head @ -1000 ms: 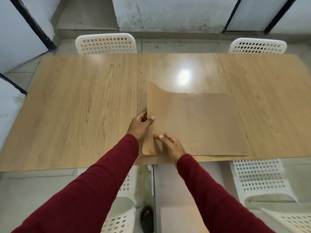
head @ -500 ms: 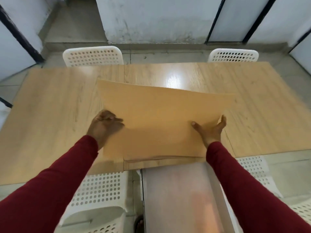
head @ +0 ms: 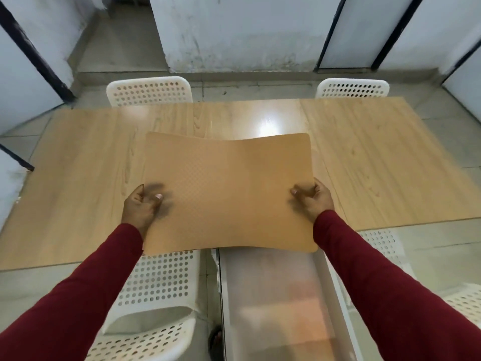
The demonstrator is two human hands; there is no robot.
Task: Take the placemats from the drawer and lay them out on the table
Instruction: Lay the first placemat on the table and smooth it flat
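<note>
A tan placemat (head: 229, 194) with a fine dotted texture hangs in the air above the near edge of the wooden table (head: 83, 162), sagging a little in the middle. My left hand (head: 141, 207) grips its left edge, thumb on top. At the right edge my right hand (head: 313, 199) pinches the mat the same way. Below the mat an open white drawer (head: 276, 303) sticks out from under the table; its contents are blurred.
Two white perforated chairs (head: 149, 91) (head: 352, 88) stand at the table's far side. Another white chair (head: 153, 300) sits near me on the left and one (head: 385, 246) on the right, flanking the drawer. White walls with dark frames stand behind.
The placemat went from lying on the table to being held up flat by both hands at its side edges, and it has moved toward me over the table's near edge.
</note>
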